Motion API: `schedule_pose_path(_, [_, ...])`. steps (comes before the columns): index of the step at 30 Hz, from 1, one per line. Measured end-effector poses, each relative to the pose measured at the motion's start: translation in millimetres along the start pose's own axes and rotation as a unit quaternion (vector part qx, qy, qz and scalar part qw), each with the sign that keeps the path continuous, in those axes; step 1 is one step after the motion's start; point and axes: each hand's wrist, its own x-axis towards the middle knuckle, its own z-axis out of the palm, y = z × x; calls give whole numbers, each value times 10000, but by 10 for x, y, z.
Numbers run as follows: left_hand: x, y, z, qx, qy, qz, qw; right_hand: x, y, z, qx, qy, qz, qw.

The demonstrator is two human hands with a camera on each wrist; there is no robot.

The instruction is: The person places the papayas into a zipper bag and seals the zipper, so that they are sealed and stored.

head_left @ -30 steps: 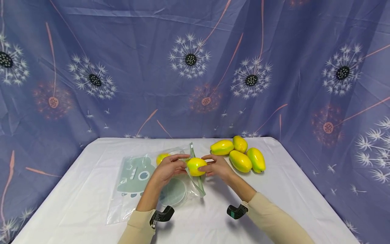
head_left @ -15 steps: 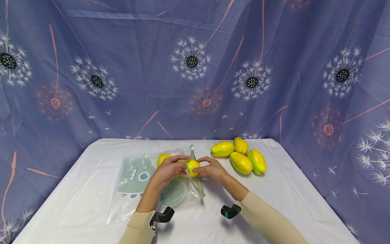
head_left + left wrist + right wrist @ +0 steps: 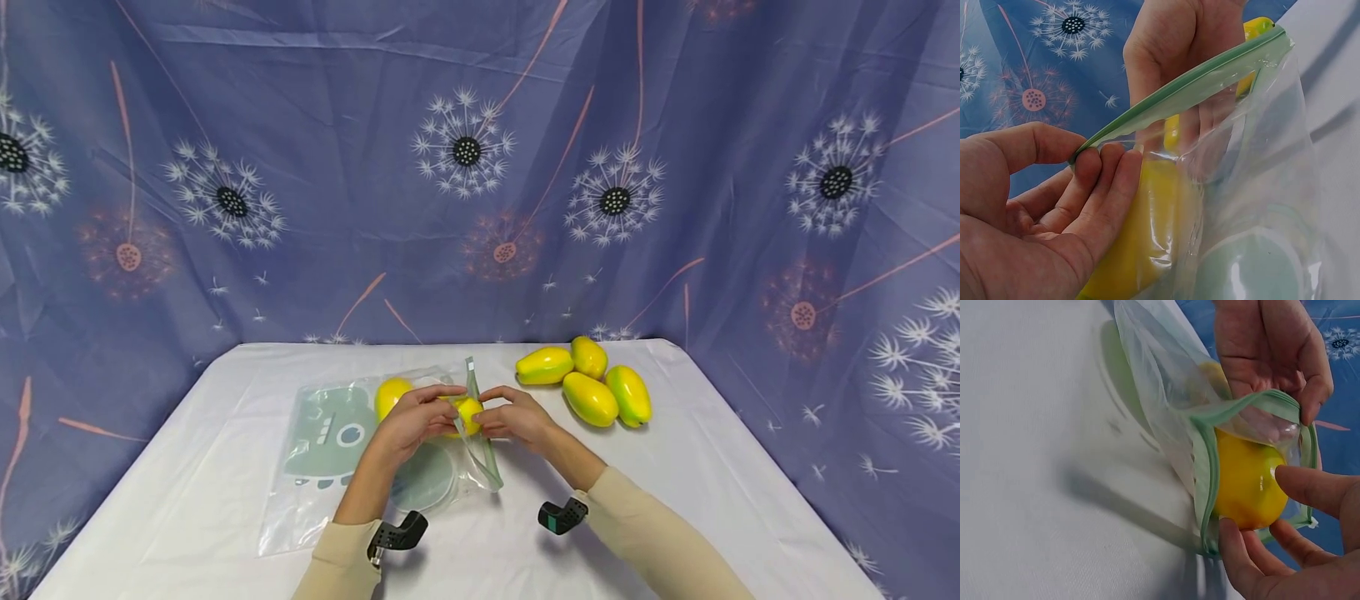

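- A person's left hand (image 3: 408, 423) pinches the green edge (image 3: 1185, 81) of a clear zip bag (image 3: 333, 433) printed with a pale green creature, beside its open mouth.
- The right hand (image 3: 521, 417) holds a glossy yellow fruit (image 3: 1250, 481) between thumb and fingertips, the fruit sitting within the bag's green-rimmed mouth.
- A second ago that fruit stood largely outside the rim; it has since slid leftward and deeper, the right hand following it in toward the left.
- A second yellow fruit (image 3: 392, 396), inside the bag beyond the left hand, now shows more of its surface.
- Four more yellow fruits (image 3: 590, 399) remain clustered at the far right of the white-covered table (image 3: 712, 500).
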Motion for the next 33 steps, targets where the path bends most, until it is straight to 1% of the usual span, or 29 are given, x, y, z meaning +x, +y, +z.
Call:
schedule_pose_path(4, [-1,-15,3,-8,-11,3,10000,-12,-9,30,-115,-80,20,9999])
schedule_pose_path(8, [10,-31,-10,-86,93,-19,9999,-2,-17,41,-229,-185,-47,9996])
schedule_pose_path(11, [21,-39,-25,-136,118,-11,9998,-4,-32,5,-316,-144,-93,9994])
schedule_pose_path(13, [28,-39,-28,-120,67,-6,9999,-28,-52,-52,-427,-55,-117,9990])
schedule_pose_path(15, [29,-38,-26,-93,60,-14,9999,-69,-79,-135,-577,66,-123,9982])
schedule_pose_path(17, [32,-35,-22,-98,83,-26,9999,-124,-112,-239,-846,170,-147,9962])
schedule_pose_path(22, [28,-29,-18,-140,160,-38,9998,-306,-193,-554,-1671,335,-197,9852])
schedule_pose_path(24, [21,-28,-25,-148,149,-25,9998,-372,-219,-683,-1887,423,-179,9810])
schedule_pose_path(27, [7,-24,-33,-156,97,2,9998,-460,-235,-863,-1965,592,-100,9787])
schedule_pose_path(33, [2,-39,-38,-198,0,4,9998,-637,-237,-1175,-1967,773,5,9774])
